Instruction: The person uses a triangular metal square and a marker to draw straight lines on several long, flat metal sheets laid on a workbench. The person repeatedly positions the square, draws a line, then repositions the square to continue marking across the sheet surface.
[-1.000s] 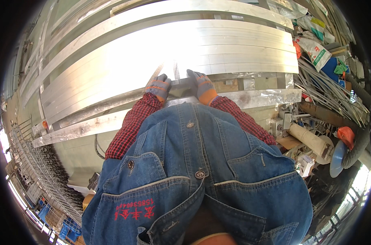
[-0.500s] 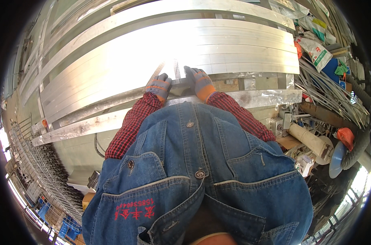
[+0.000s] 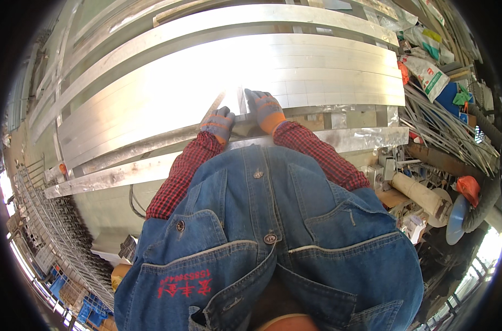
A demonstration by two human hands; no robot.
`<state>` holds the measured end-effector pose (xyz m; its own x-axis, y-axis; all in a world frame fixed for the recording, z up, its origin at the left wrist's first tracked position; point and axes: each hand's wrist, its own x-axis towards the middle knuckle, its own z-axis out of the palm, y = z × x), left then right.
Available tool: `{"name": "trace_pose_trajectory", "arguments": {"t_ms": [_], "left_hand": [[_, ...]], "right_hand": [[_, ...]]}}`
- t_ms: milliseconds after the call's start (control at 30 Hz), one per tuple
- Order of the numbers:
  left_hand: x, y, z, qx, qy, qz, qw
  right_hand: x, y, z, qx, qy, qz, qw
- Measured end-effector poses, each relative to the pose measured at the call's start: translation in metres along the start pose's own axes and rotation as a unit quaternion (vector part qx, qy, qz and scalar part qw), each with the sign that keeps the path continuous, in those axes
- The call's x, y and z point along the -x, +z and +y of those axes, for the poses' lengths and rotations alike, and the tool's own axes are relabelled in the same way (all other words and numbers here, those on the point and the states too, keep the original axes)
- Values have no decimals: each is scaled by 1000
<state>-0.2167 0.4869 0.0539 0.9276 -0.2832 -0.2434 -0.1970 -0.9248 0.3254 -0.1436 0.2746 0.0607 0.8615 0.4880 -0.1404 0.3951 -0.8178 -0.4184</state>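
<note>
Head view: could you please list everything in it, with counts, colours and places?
metal strips: several, silver, upper middle
bars: several, silver, either side of strips
rods: many, grey, right
sacks: several, white, upper right
disc: one, blue, right
bag: one, red, by disc
cylinder: one, cream, right
wire racks: count unclear, grey, lower left
denim garment: one, blue, bottom
sleeves: two, checked red, behind hands
left hand: one, grey-orange glove, strips' edge
right hand: one, grey-orange glove, strips' edge

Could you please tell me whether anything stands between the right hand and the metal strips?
Nothing visible does: the right hand is at the near edge of the metal strips and extends over it, though glare makes actual contact hard to tell.
</note>
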Motion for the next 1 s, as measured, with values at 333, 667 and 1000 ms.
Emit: {"name": "trace_pose_trajectory", "arguments": {"t_ms": [333,667,1000], "left_hand": [[-8,14,-11,-66,93,28,993],[4,15,-12,80,84,60,991],[5,-7,-3,33,45,-37,998]], "right_hand": [[-9,13,2,36,-32,-8,999],[-8,-1,-1,-38,-66,54,996],[8,10,4,-20,-100,69,992]]}}
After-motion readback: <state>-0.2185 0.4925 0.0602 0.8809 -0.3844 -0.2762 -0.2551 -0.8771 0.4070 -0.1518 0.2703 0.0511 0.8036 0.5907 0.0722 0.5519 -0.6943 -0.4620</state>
